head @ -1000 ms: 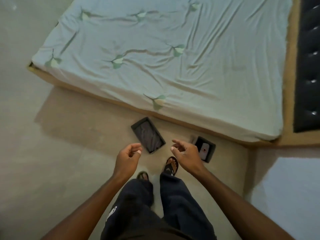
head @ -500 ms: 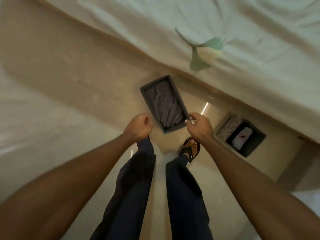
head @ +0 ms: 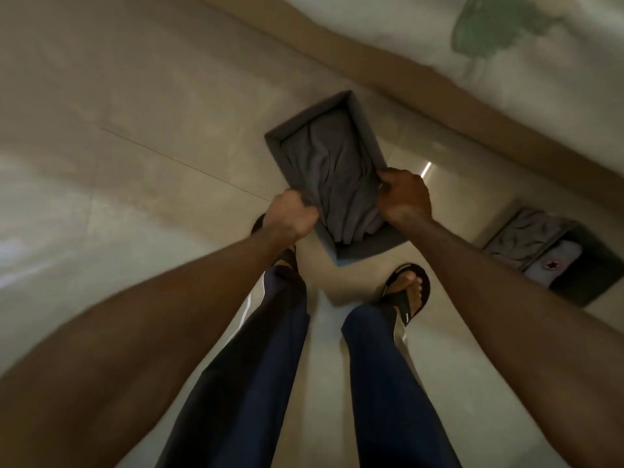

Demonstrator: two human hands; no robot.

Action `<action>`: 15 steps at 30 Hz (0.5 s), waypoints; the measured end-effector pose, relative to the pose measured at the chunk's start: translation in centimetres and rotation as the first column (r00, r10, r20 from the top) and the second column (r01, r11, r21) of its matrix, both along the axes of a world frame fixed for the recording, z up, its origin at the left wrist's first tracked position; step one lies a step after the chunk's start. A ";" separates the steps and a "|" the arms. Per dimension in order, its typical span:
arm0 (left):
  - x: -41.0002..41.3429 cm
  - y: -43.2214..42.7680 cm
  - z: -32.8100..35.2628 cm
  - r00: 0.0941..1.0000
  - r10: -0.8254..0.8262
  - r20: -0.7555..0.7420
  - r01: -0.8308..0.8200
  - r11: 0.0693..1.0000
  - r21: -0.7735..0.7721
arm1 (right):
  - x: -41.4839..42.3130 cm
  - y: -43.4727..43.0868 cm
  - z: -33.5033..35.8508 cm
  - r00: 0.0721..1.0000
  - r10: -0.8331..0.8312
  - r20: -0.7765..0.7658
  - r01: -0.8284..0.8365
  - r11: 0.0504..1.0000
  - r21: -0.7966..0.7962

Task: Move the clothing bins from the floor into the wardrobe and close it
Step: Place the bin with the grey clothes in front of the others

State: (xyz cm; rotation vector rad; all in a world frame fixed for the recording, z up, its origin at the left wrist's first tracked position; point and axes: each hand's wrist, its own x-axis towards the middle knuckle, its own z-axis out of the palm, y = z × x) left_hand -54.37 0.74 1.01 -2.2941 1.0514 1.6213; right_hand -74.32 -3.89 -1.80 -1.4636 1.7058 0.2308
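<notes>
Floor: pale glossy tiles, thin joint lines running across the left of the frame, a small bright glint showing just right of centre. A bed is filling the upper right corner; its pale sheet carries a blurred green leaf print and is hanging over a tan base.

Count: two bins, two hands, two sandalled feet, two dark trouser legs.

First bin: grey, rectangular, soft-walled, sitting at upper centre of the frame between the bed and the feet, holding crumpled grey cloth. Whether its base is touching the tiles, cannot tell.

The left hand is curling closed over the bin's left wall near the near corner. The right hand is clamping down on the right wall, fingers folding over the rim onto the cloth. Both arms are reaching straight down from the lower corners.

Second bin: darker, at the right edge by the bed base, untouched, holding grey cloth and a pale folded item with a small red mark.
</notes>
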 end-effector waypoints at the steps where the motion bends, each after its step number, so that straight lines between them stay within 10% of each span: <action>1: 0.1 0.0 0.1 1.000 0.020 0.009 -0.020 1.000 -0.001 | -0.2 0.1 0.3 1.000 0.005 -0.008 -0.005 1.000 -0.014; 15: -2.9 0.2 26.1 0.978 -0.209 -0.022 0.208 0.977 -0.039 | -6.1 7.1 26.2 0.988 -0.150 0.024 0.151 0.988 -0.037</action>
